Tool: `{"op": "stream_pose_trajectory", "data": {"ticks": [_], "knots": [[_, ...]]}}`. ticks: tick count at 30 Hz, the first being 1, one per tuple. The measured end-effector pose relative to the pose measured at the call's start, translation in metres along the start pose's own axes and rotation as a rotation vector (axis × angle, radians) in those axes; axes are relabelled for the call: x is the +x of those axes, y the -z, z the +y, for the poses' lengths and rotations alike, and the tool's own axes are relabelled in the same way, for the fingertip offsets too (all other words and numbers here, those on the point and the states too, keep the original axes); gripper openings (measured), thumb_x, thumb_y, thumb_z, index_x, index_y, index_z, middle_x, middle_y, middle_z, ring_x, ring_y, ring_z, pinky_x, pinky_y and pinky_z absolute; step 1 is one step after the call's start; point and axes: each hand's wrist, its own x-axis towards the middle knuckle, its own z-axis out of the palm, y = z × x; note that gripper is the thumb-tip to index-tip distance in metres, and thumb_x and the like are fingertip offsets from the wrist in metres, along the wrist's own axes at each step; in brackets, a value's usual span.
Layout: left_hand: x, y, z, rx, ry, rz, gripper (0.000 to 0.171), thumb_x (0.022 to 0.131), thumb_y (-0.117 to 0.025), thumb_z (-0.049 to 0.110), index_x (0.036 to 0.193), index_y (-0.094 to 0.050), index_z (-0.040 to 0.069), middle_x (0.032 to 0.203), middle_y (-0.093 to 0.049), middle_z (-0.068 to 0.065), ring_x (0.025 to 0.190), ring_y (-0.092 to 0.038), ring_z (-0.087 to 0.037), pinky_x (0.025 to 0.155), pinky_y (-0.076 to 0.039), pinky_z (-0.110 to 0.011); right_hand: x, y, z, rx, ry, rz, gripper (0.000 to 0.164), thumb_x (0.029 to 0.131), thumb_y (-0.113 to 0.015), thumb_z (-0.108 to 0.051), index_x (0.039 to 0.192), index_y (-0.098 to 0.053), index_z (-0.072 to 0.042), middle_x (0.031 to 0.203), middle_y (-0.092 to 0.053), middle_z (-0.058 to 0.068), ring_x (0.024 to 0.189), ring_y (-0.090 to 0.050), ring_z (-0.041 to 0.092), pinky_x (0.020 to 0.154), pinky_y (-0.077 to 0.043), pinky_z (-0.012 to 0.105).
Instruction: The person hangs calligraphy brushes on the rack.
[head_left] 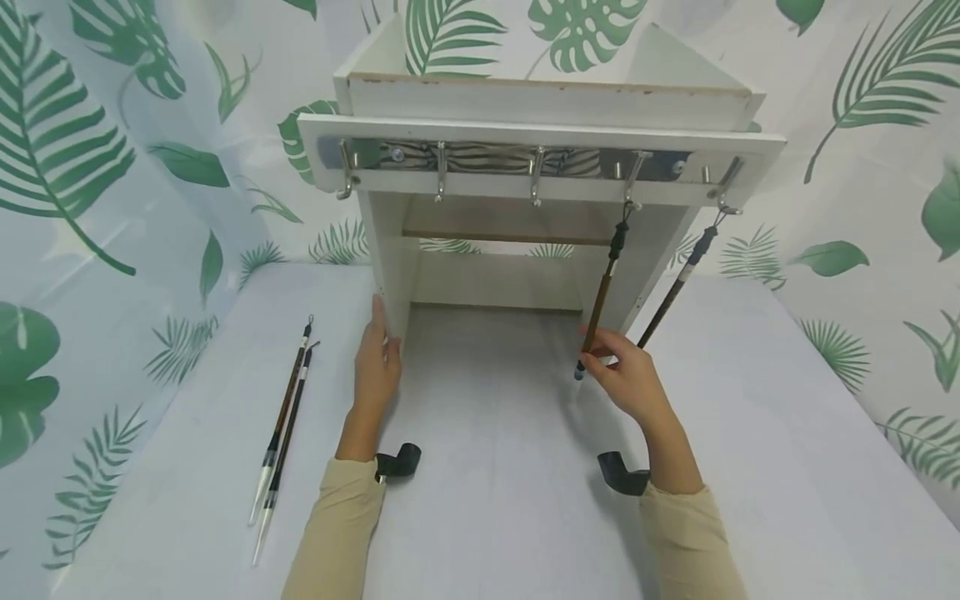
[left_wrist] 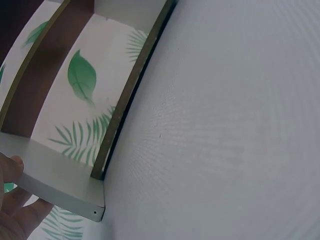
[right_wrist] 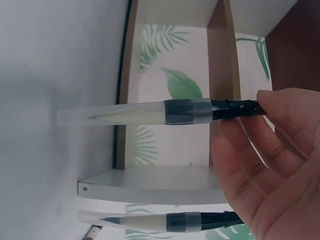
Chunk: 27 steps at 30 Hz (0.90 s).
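My right hand (head_left: 628, 375) pinches the lower handle of a calligraphy brush (head_left: 598, 307) that hangs by its loop from the fourth hook of a hook rail (head_left: 487, 158). In the right wrist view a clear cap covers its pale bristles (right_wrist: 142, 114). A second capped calligraphy brush (head_left: 670, 302) hangs from the rightmost hook, beside that hand. With thumb inside and fingers outside, my left hand (head_left: 375, 367) holds the left side panel (head_left: 386, 250) of a white shelf unit; the left wrist view shows the same panel (left_wrist: 65, 182) between them.
Two more capped calligraphy brushes (head_left: 288, 408) lie side by side on the white tabletop (head_left: 487, 500), left of my left hand. The rail's other three hooks hold nothing. Leaf-patterned cloth (head_left: 187, 125) stands behind and around the table.
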Motion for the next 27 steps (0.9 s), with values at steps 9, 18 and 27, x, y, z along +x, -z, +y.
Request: {"op": "stream_pose_trajectory", "data": {"ticks": [9, 18, 27], "knots": [[-0.0017, -0.0013, -0.0018, 0.012, 0.009, 0.0, 0.068, 0.094, -0.044, 0.002, 0.148, -0.005, 0.017, 0.138, -0.038, -0.02, 0.128, -0.038, -0.034, 0.101, -0.045, -0.042, -0.0025, -0.001, 0.0013, 0.012, -0.018, -0.02, 0.035, 0.087, -0.057, -0.005, 0.122, -0.055, -0.004, 0.097, -0.065, 0.016, 0.092, -0.061, 0.028, 0.074, -0.055, 0.037], [0.0002, -0.0021, -0.0022, 0.009, -0.005, 0.011, 0.069, 0.094, -0.044, 0.003, 0.148, -0.005, 0.017, 0.138, -0.038, -0.021, 0.128, -0.038, -0.035, 0.1, -0.046, -0.041, -0.0014, 0.0022, 0.0007, 0.002, -0.005, -0.022, 0.036, 0.087, -0.059, -0.005, 0.123, -0.054, -0.004, 0.097, -0.066, 0.016, 0.093, -0.061, 0.029, 0.073, -0.056, 0.038], [0.0012, -0.0029, -0.0007, 0.009, 0.012, 0.006, 0.068, 0.094, -0.044, 0.004, 0.148, -0.006, 0.018, 0.139, -0.036, -0.019, 0.129, -0.037, -0.034, 0.101, -0.045, -0.042, -0.0007, 0.0031, 0.0032, -0.029, -0.002, -0.024, 0.037, 0.087, -0.059, -0.007, 0.123, -0.055, -0.006, 0.098, -0.066, 0.013, 0.093, -0.061, 0.026, 0.072, -0.056, 0.037]]}}
